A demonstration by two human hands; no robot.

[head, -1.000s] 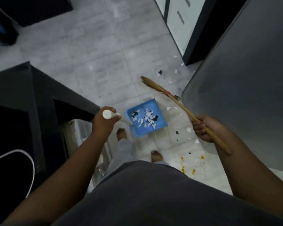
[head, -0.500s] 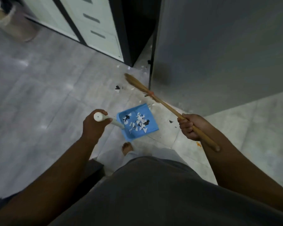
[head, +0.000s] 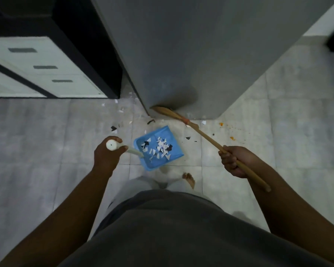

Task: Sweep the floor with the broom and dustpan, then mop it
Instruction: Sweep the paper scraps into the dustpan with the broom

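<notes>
My left hand (head: 107, 154) grips the white handle (head: 112, 145) of a blue dustpan (head: 174, 151), which sits low over the tiled floor and holds several white and black paper scraps. My right hand (head: 233, 160) grips the wooden stick of a broom (head: 204, 134). The broom's straw head (head: 163, 110) lies against the bottom corner of a grey cabinet (head: 191, 54). Loose paper scraps (head: 113, 128) lie on the floor ahead of the dustpan. Orange stains (head: 232, 138) mark the tiles to the right.
A white drawer unit (head: 46, 68) with a black frame stands at the back left, with a narrow dark gap between it and the grey cabinet. My bare foot (head: 189, 179) stands just behind the dustpan. Grey tiled floor (head: 37, 151) spreads to the left and right.
My view has swung to the right, so the grey cabinet now faces me. The broom head has moved in against the cabinet's bottom corner. Both hands keep their grips.
</notes>
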